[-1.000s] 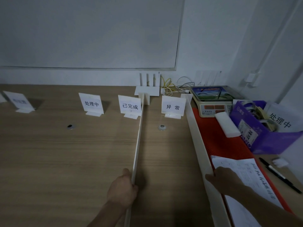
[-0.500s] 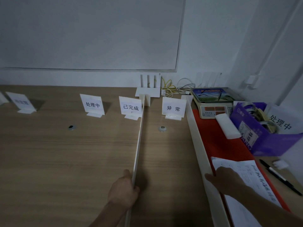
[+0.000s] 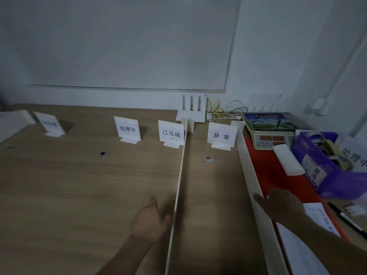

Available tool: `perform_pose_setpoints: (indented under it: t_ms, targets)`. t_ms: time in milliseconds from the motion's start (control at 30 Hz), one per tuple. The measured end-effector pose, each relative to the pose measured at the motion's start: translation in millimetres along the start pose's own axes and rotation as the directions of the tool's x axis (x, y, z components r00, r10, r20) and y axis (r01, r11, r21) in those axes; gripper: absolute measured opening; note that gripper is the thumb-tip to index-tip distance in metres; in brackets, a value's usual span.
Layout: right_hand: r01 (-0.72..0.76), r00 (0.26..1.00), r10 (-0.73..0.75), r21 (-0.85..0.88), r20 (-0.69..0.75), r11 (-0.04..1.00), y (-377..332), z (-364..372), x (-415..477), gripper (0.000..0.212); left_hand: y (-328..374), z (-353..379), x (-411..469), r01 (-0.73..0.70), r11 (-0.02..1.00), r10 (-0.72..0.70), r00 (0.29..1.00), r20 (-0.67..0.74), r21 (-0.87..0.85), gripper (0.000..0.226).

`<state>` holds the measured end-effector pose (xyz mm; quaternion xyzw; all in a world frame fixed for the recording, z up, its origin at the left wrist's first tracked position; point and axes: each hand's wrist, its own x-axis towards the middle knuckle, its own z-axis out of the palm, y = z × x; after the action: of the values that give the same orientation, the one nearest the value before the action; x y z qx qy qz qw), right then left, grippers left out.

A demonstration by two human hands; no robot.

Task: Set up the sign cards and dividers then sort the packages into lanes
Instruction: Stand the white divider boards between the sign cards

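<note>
Two dividers cut the table (image 3: 79,185) into lanes. The centre divider (image 3: 179,185) stands on edge, running from a small white foot at the back to the near edge. The right divider (image 3: 249,171) runs parallel, with a narrow lane of bare wood between them and a wide stretch of wood to the left.

The left hand (image 3: 149,221) sits just left of the centre divider with loosely curled fingers and a raised thumb, gripping nothing. Whether its fingertips touch the board cannot be told. The right hand (image 3: 282,203), blurred, lies palm down over the right divider's top edge and the red mat (image 3: 266,175), holding nothing.

Four sign cards stand in a row at the back, white and flat on small bases: the far-left card (image 3: 49,124), the second (image 3: 128,129), the third (image 3: 171,133) touching the centre divider, and the fourth (image 3: 221,135) in the narrow lane.

The dividers are thin, pale, straight boards. The table has a matt wood grain with two round metal grommets (image 3: 208,159). On the mat lie a foam block (image 3: 288,159) and a glossy purple bag (image 3: 327,175).
</note>
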<state>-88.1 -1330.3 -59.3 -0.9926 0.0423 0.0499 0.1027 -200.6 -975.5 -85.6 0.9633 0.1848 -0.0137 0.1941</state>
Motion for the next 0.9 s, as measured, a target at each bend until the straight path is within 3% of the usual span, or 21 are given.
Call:
perform_pose_setpoints:
  t_ms: [333, 467, 667, 900]
  targets:
    - [0.176, 0.979, -0.180, -0.047, -0.092, 0.983, -101, -49, -24, 0.037, -61, -91, -8, -0.002, 1.000, -0.001, 0.988, -0.154, -0.020, 0.061]
    - [0.265, 0.960, -0.265, -0.017, -0.089, 0.964, -166, -63, -49, 0.041, -109, -134, -13, -0.006, 1.000, 0.001, 0.979, -0.206, -0.023, 0.064]
    - [0.260, 0.949, -0.259, -0.015, -0.182, 0.965, -266, -69, -99, 0.058, -184, -195, -27, 0.004, 1.000, -0.010, 0.965, -0.261, -0.025, 0.067]
    - [0.360, 0.906, -0.341, 0.034, -0.251, 0.932, -369, -61, -138, 0.058, -269, -254, -44, 0.059, 0.998, -0.057, 0.950, -0.306, -0.003, 0.064]
